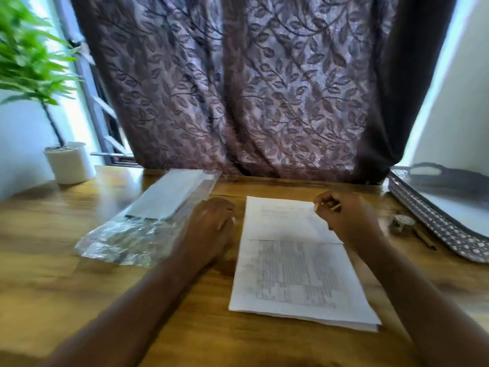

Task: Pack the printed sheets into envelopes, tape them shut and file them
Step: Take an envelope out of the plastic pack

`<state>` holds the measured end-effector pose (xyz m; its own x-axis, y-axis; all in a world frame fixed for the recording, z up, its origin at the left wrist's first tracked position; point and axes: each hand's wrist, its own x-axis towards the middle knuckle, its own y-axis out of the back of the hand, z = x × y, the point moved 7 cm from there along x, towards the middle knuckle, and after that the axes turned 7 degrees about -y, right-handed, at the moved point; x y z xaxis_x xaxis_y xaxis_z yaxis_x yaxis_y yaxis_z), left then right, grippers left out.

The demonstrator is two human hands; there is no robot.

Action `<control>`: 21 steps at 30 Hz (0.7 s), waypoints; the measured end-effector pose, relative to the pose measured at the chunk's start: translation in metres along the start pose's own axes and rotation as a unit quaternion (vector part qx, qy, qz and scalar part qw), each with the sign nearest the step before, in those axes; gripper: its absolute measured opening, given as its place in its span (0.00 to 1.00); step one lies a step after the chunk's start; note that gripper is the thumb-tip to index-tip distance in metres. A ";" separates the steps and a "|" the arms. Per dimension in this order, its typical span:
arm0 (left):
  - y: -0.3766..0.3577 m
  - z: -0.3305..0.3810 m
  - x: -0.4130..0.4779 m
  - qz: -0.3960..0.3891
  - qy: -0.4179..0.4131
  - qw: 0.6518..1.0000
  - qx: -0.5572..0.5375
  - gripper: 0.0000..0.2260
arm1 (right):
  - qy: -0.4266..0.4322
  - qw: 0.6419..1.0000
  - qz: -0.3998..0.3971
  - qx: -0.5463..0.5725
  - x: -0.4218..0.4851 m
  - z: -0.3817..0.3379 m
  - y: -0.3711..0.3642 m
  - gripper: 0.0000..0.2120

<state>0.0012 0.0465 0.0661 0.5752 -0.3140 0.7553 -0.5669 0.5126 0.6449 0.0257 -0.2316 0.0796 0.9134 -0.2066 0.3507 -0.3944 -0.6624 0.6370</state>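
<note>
A stack of printed sheets (299,263) lies on the wooden table (66,260) in front of me. The top sheet looks folded over at its far end. My right hand (346,218) sits over the far right corner of the stack with fingers curled; whether it pinches the sheet is blurred. My left hand (211,229) rests on the table between the sheets and a clear plastic pack of envelopes (156,215), fingers loosely bent. The picture is motion-blurred.
A grey patterned tray (436,223) stands at the right edge, with a tape dispenser (402,221) and a pencil (424,238) beside it. A potted plant (68,162) is at the back left. A curtain (251,88) hangs behind the table.
</note>
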 end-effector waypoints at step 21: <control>0.114 -0.152 -0.146 -0.061 0.417 0.903 0.089 0.40 | 0.215 0.911 -0.329 -0.122 -0.141 -0.250 -0.261 0.14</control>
<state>-0.0576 0.2721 0.0115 0.8415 0.3889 0.3751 -0.5127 0.3554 0.7816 -0.0258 0.1504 0.0360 0.8572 0.5134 0.0407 0.1662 -0.3506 0.9217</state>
